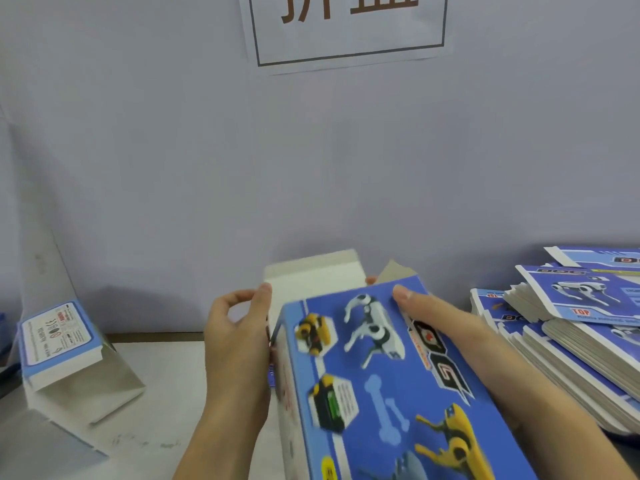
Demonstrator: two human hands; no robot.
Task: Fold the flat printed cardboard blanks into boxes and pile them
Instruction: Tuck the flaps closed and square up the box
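Observation:
A blue printed box (374, 382) with robot-dog pictures is raised in front of me, its far end flaps (311, 275) standing open and white inside. My left hand (239, 337) grips the box's left side, thumb and fingers curled by the white flap. On the printed top face near the right edge lies my right hand (446, 327), thumb flat; a fingertip shows behind the far end. A thick pile of flat blue blanks (575, 323) is spread at the right.
At the left a folded box (62, 344) with its flap open rests on the white table (166, 375). A grey-blue wall with a paper sign (346, 29) stands close behind. The table's near left holds another pale box face (41, 445).

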